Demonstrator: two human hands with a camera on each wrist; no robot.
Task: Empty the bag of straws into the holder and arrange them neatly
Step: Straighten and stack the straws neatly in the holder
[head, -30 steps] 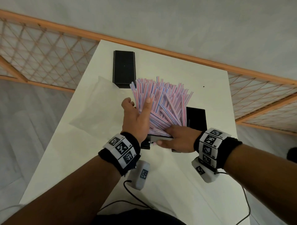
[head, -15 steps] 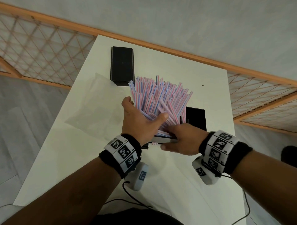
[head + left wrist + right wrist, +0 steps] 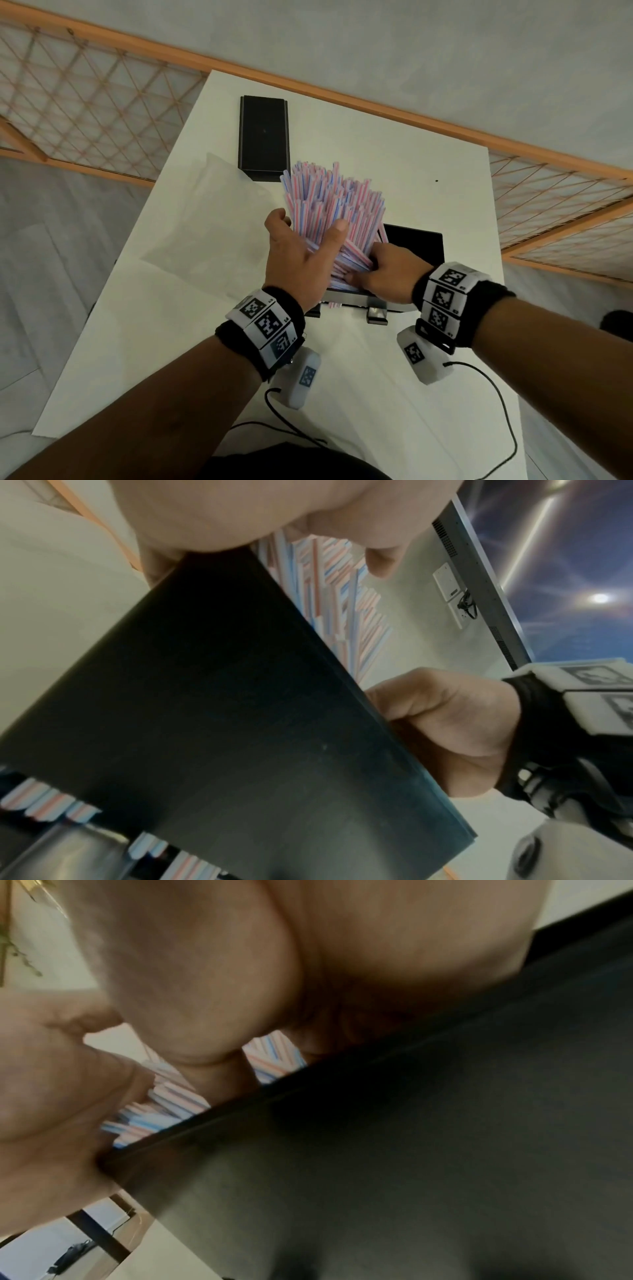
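Observation:
A thick bundle of pink, blue and white straws (image 3: 337,209) stands fanned out of the black holder (image 3: 416,248) at the table's middle. My left hand (image 3: 308,226) grips the bundle from its left side, thumb across the front and fingers behind. My right hand (image 3: 363,270) curls over the holder's near rim, its fingers tucked into the foot of the straws. The left wrist view shows the holder's dark wall (image 3: 222,710), the straws (image 3: 342,588) above it and my right hand (image 3: 445,723) at its edge. The empty clear bag (image 3: 205,219) lies flat to the left.
A black rectangular lid (image 3: 263,137) lies behind the straws near the table's far edge. The white table (image 3: 411,394) is narrow, with wooden lattice railings (image 3: 85,102) beyond both sides. Wrist-camera cables (image 3: 496,411) trail over the near part of the table.
My right hand has slid up from the holder's front face onto its rim, fingers now in the straws. My left thumb has shifted across the bundle, and the straws stand closer together.

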